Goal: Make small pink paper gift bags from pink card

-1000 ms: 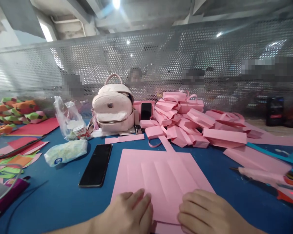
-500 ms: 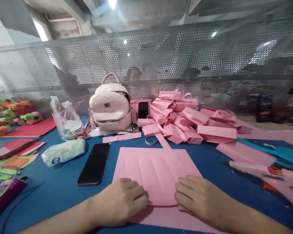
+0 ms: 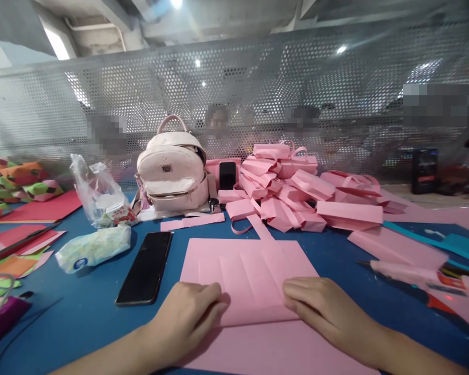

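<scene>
Both hands, left hand (image 3: 189,315) and right hand (image 3: 320,310), press flat and open, gripping nothing, on what I judge a light, easily creased pleated pink paper sheet (image 3: 250,281) lying on the blue table (image 3: 82,317), best held at its folded edge.

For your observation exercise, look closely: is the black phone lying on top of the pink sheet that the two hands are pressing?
No. The black phone lies on the blue table left of the pink sheet, apart from it.

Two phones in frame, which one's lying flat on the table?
The black phone left of the creased pink sheet, near the left hand, lies flat. The other phone stands propped beside the backpack.
</scene>
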